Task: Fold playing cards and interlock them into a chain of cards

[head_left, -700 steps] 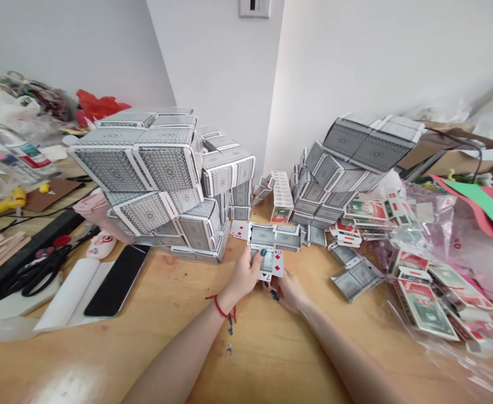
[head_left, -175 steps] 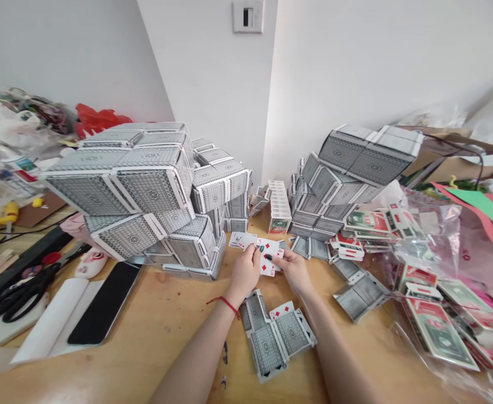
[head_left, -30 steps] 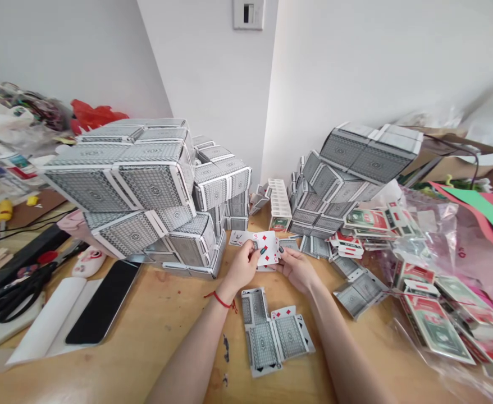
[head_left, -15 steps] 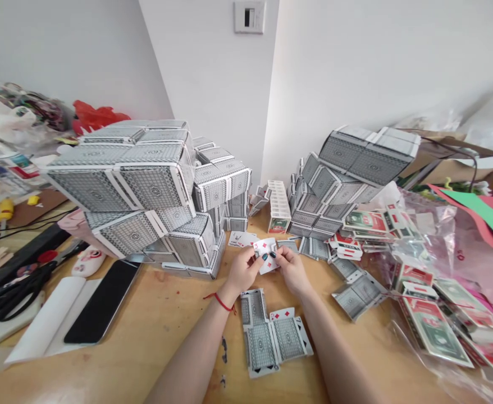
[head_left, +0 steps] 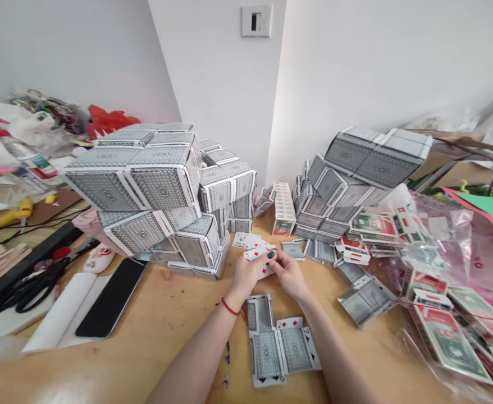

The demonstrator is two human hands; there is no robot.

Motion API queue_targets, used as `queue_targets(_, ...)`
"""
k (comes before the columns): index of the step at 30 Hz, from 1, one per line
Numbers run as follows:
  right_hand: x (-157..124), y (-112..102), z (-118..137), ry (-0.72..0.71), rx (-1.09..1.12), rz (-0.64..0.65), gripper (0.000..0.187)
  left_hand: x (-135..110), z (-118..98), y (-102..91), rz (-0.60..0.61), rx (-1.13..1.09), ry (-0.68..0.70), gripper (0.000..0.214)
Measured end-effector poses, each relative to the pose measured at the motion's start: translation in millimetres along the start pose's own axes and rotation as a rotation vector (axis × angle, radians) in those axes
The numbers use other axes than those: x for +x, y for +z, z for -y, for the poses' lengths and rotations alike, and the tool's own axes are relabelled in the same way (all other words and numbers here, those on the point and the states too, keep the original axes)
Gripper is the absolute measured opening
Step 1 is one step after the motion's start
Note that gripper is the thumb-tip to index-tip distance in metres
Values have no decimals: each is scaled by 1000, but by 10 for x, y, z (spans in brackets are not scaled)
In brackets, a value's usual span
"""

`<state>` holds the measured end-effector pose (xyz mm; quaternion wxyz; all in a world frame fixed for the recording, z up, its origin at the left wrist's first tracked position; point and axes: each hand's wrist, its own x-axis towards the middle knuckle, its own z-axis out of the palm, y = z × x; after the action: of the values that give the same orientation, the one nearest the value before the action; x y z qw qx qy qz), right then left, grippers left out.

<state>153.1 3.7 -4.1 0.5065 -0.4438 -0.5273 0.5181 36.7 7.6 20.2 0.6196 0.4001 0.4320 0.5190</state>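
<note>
Both hands meet over the middle of the table around a playing card (head_left: 252, 254) with red diamonds, face up. My left hand (head_left: 247, 276), a red string at its wrist, grips the card's left side with thumb and fingers. Close beside it, my right hand (head_left: 287, 271) pinches the card's right edge. Fingers hide part of the card. Below them lie joined cards (head_left: 266, 350), mostly backs up, with folded edges. Other face-up cards (head_left: 243, 240) lie just beyond the left hand. A small card piece (head_left: 292, 251) rests past the right hand.
Large structures of folded cards stand at left (head_left: 158, 179) and right (head_left: 351, 168). A phone (head_left: 112, 300), black scissors (head_left: 40, 280) and a yellow glue gun (head_left: 17, 212) lie left. Card boxes (head_left: 448, 336) and plastic wrap fill the right side.
The view has shifted slightly, so the scene sits farther right. The card has tilted flatter between my hands, and my fingers have come closer together on it.
</note>
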Motion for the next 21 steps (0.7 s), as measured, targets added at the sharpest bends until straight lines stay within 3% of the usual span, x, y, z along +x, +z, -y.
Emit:
queue_targets(6,-30,13,115,48,60,88,23,2,47,7,-100,-57,8,30)
queue_targets(11,-42,4,124,64,115,-22,21,41,43,-5,-67,156,45,31)
queue_targets(15,-32,-54,77,50,169,-125,20,30,27,-50,38,273,184,23)
queue_targets(21,-57,-59,127,145,286,-24,31,39,40,-104,10,510,304,24)
